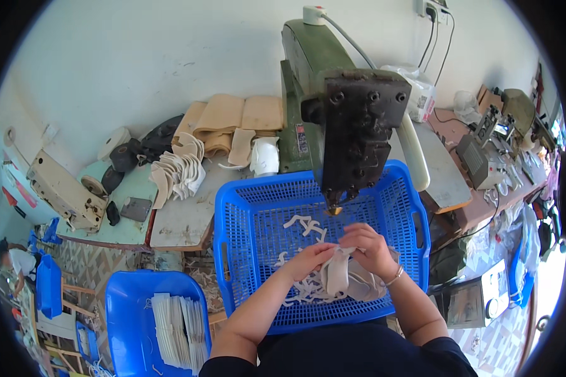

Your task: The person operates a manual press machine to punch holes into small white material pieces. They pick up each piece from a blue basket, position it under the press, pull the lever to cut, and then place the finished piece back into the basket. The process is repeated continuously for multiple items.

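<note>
Both my hands are raised over a blue plastic basket, beneath the head of a green and black machine with a brass-coloured tip. My left hand pinches the top edge of a cream curved sheet piece, which looks like a shoe part. On the same edge, my right hand closes with bent fingers. Below the right hand lie more cream pieces, partly hidden by the hand and wrist. Thin white offcut strips are scattered in the basket.
A blue chair-like tub at lower left holds stacked white pieces. Fanned cream pieces and tan sheets lie on the benches behind. A sewing machine stands left; a metal device sits right. Another person is far left.
</note>
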Available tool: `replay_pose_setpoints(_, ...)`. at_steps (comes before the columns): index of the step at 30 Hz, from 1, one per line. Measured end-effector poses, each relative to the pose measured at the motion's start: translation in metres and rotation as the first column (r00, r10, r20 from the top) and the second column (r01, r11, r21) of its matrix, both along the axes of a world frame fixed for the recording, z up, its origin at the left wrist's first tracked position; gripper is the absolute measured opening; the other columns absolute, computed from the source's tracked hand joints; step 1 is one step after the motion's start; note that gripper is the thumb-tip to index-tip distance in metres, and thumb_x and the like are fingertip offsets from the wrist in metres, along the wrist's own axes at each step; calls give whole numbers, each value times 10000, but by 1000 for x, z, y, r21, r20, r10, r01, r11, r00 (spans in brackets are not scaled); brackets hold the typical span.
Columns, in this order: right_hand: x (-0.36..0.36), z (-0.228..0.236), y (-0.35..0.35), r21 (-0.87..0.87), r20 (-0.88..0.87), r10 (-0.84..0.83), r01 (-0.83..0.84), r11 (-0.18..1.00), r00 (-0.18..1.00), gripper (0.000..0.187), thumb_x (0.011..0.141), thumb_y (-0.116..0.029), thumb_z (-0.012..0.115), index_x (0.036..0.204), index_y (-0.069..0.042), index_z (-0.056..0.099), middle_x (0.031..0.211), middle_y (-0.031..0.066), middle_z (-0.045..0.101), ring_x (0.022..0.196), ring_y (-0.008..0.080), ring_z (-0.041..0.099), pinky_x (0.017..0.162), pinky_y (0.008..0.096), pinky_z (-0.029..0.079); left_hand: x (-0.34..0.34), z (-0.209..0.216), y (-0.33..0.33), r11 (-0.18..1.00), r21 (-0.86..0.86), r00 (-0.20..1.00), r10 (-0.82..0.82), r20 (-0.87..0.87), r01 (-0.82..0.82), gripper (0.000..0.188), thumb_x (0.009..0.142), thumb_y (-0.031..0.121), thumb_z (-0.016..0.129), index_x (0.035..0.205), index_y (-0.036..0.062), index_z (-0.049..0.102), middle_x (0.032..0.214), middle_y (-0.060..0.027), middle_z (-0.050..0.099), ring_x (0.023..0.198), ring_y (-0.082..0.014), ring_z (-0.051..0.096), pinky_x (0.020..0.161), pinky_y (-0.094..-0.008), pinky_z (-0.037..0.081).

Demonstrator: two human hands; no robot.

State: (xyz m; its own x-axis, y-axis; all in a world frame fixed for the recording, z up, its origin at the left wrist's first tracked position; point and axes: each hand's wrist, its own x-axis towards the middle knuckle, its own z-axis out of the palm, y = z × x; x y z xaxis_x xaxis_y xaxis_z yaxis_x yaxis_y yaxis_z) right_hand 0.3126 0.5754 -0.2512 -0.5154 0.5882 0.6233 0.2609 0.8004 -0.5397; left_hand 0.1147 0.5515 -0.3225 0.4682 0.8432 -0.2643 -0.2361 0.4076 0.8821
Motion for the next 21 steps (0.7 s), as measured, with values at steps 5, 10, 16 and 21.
replay_pose_setpoints(5, -16, -32, -12, -741, -328, -231, -97, 665, 916, 350, 724, 2, 643, 1067, -8, 573, 975, 116, 615, 934, 241, 584, 777, 303, 486, -2, 3, -20, 921, 150, 931, 365, -6, -360, 339, 810, 174, 665, 1073, 27, 509, 952, -63, 594, 848, -129, 562, 740, -254, 455)
replay_pose_setpoints(10, -5, -55, -19, -601, 15, -320, 264, 754, 947, 444, 801, -181, 657, 1176, 4, 507, 1056, 99, 594, 877, 132, 556, 762, 280, 467, -1, 12, -30, 738, -99, 713, 672, 200, -668, 410, 764, 73, 684, 1130, 25, 506, 1028, -94, 599, 950, -191, 579, 817, -321, 456)
replay_pose_setpoints(16, -8, -33, -27, -796, -410, -141, -278, 537, 901, 347, 845, -210, 634, 1107, 4, 557, 995, 67, 602, 857, 96, 549, 733, 254, 462, 19, 30, -43, 918, 320, 928, 310, -205, -236, 362, 802, 61, 637, 1139, 37, 507, 1044, -55, 590, 967, -173, 568, 843, -311, 454)
replay_pose_setpoints(21, 1, -4, -24, -827, -411, -131, -308, 470, 902, 169, 848, -137, 626, 933, 9, 617, 812, 0, 618, 748, 47, 541, 673, 212, 454, 23, 58, -36, 837, 345, 902, 425, 79, -425, 218, 833, 122, 637, 1007, 8, 572, 908, -40, 618, 830, -77, 563, 738, -247, 456)
